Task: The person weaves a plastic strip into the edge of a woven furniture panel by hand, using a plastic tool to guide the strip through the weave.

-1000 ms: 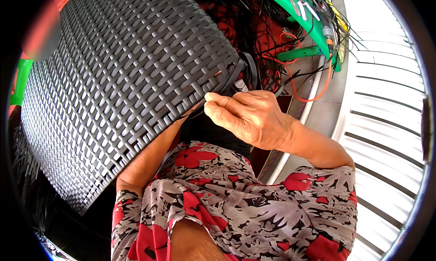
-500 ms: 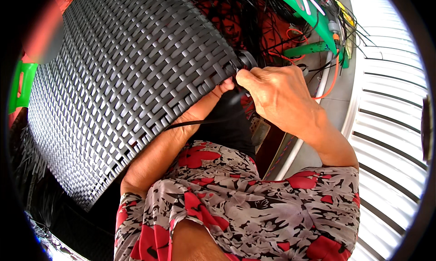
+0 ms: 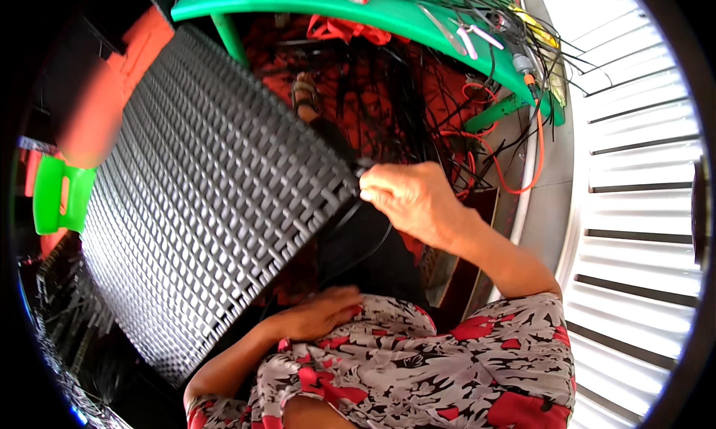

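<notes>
- We see a dark woven panel (image 3: 224, 190), slanting.
- Our right hand (image 3: 410, 198) pinches the panel's right corner, fingers closed.
- Our left hand (image 3: 321, 315) lies loosely against our floral top (image 3: 418, 347), below the panel and apart from it.
- Beyond the panel, we see a green table (image 3: 276, 6); black strips (image 3: 406, 108) lie tangled right of the panel.
</notes>
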`<state>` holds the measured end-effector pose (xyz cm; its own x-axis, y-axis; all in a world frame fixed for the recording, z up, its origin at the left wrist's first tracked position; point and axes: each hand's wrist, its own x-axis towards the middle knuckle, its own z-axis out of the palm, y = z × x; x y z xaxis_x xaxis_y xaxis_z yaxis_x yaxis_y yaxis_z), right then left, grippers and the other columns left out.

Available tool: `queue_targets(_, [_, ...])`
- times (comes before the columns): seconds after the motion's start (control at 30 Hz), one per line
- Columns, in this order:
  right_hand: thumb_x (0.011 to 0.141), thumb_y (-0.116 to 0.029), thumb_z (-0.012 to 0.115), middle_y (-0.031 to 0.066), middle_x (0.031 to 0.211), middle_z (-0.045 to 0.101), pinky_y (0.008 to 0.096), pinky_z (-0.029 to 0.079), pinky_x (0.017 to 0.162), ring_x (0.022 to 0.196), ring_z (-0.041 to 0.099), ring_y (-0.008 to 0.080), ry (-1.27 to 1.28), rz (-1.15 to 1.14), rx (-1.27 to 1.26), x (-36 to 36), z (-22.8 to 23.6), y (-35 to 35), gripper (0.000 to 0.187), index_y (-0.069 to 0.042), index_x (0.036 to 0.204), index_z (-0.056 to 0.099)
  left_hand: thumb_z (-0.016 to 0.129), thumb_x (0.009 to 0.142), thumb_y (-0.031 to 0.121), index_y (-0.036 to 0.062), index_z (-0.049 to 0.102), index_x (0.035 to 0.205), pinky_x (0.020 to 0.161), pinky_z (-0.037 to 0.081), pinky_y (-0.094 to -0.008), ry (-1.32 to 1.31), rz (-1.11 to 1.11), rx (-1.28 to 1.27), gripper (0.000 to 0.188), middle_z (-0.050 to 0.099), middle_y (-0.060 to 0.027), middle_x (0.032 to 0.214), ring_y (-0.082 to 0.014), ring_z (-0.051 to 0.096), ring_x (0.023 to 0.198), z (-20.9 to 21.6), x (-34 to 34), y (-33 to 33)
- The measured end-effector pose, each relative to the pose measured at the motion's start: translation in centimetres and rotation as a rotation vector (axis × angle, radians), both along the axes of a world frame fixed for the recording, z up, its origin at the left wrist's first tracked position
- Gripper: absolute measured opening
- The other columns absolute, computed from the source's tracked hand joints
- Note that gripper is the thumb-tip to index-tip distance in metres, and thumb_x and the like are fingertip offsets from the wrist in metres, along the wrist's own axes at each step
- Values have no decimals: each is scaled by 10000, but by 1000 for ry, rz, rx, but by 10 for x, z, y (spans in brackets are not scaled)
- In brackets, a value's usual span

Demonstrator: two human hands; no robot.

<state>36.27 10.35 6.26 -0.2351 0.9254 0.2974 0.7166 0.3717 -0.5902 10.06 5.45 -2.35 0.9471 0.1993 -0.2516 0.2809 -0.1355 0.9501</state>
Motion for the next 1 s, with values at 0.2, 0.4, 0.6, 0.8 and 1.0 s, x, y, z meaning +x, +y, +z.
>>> queue_targets(0.2, [787,-67,618,42,788,623,314,494,545,677,627,211,-37,-79,155,-6,-17,-9,163,-60,950,613,532,948,166,-22,634,1053,722,547,-300,-271,89,-350,239,674,-136,983,-209,663,837,178,18,133])
queue_targets(0.4, [732,-17,594,5,735,564,290,449,488,587,541,167,15,-185,301,-20,-31,-9,395,-63,1123,586,538,921,77,-28,630,967,701,463,-271,-145,450,525,147,648,-79,850,-140,593,783,135,150,221])
queue_targets(0.6, [693,-72,644,-4,682,465,267,434,470,576,487,151,55,-168,281,-14,-28,-7,449,-130,1137,607,547,863,32,3,601,1051,817,484,-386,-348,172,1118,198,608,-156,1055,-330,593,960,74,265,271])
queue_targets(0.8, [816,-147,597,39,791,521,291,478,481,637,508,182,126,-66,186,-6,-37,-7,378,-95,1190,587,560,840,73,20,428,1277,921,450,-439,-227,-7,1455,459,462,-166,1302,-396,427,1209,32,381,273])
queue_targets(1.0, [807,-147,604,34,774,523,290,459,476,634,505,187,240,-32,103,-4,-45,-8,397,-97,1201,585,578,811,87,60,467,1267,786,508,-425,-122,61,1540,470,528,-135,1200,-350,544,1064,-9,418,288])
